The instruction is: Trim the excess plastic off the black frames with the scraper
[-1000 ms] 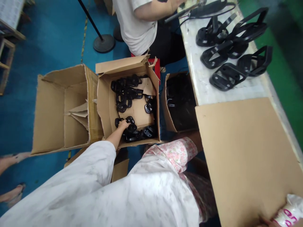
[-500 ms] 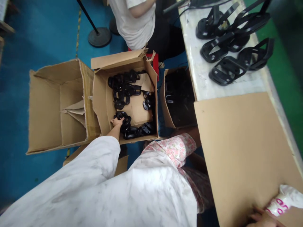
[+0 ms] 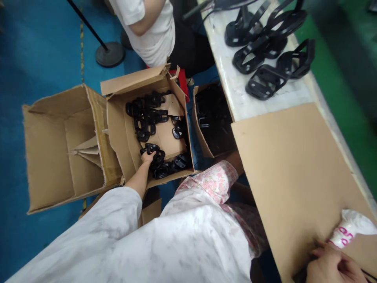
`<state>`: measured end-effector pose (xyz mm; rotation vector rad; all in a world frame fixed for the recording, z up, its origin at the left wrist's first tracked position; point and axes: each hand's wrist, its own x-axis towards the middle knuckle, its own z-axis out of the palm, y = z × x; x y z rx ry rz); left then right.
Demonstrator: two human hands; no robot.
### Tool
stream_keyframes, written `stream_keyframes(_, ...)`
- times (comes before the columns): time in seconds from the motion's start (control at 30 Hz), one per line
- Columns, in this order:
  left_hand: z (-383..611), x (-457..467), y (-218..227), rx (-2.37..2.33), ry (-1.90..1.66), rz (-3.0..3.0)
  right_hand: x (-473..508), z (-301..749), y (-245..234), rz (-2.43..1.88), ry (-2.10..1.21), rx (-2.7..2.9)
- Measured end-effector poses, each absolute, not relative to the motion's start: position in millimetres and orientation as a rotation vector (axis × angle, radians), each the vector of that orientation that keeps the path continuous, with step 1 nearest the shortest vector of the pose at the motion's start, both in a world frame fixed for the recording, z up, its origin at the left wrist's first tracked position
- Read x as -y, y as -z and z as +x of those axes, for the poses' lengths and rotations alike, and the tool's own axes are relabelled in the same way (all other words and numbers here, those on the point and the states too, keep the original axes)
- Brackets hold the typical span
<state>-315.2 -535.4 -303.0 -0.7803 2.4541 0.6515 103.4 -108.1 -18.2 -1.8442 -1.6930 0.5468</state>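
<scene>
My left hand point(image 3: 147, 157) reaches down into an open cardboard box point(image 3: 129, 129), its fingers closed on a black looped bracket point(image 3: 159, 158) near the box's front left corner. More black brackets point(image 3: 144, 106), with loops and flat holed ends, lie in loose piles along the box's sides. On the cardboard sheet at lower right rests my right hand point(image 3: 332, 265), fingers curled together. Something dark shows under it, too hidden to name. Just beyond the fingertips lies a white plastic bag with pink writing point(image 3: 343, 235).
A second cardboard box point(image 3: 48, 157) stands left; another box of black parts point(image 3: 202, 137) sits beside the table. Several black brackets point(image 3: 266, 82) stand on the white tabletop point(image 3: 235, 98), beyond the cardboard sheet point(image 3: 282, 165). A person in white point(image 3: 156, 35) and a round-based stand point(image 3: 110, 55) are ahead.
The view has shifted, so the table and its brackets appear further left. My left hand stays at the same bracket. My right hand shows more fully, its fingers curled, with something dark beneath.
</scene>
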Motion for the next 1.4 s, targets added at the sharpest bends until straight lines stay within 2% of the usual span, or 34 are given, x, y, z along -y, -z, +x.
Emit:
stream_keyframes(0.17, -328, 516, 219, -2.510, -0.797, -0.503, 103, 115, 17, -1.892, -0.553, 1.744)
stream_keyframes(0.27, -335, 510, 146, -2.558, -0.904, -0.262, 102, 124, 19, -1.852, -0.593, 1.771)
stream_keyframes(0.37, -336, 490, 66, -2.620, -0.996, 0.227, 102, 129, 24, -1.827, -0.636, 1.777)
stream_keyframes(0.5, -317, 405, -33, -2.399, -1.263, 1.006, 103, 135, 33, -1.767, -0.675, 1.760)
stream_keyframes(0.63, -281, 272, -92, -2.005, -1.078, 1.695, 104, 139, 39, -1.715, -0.711, 1.769)
stream_keyframes(0.8, -235, 125, -88, -1.693, -0.594, 2.253, 106, 140, 44, -1.641, -0.780, 1.745)
stream_keyframes(0.97, -204, 46, -65, -1.490, -0.332, 2.463, 107, 141, 50, -1.575, -0.862, 1.674)
stream_keyframes(1.4, -202, 45, -52, -1.522, -0.466, 2.267, 107, 143, 52, -1.470, -0.967, 1.612)
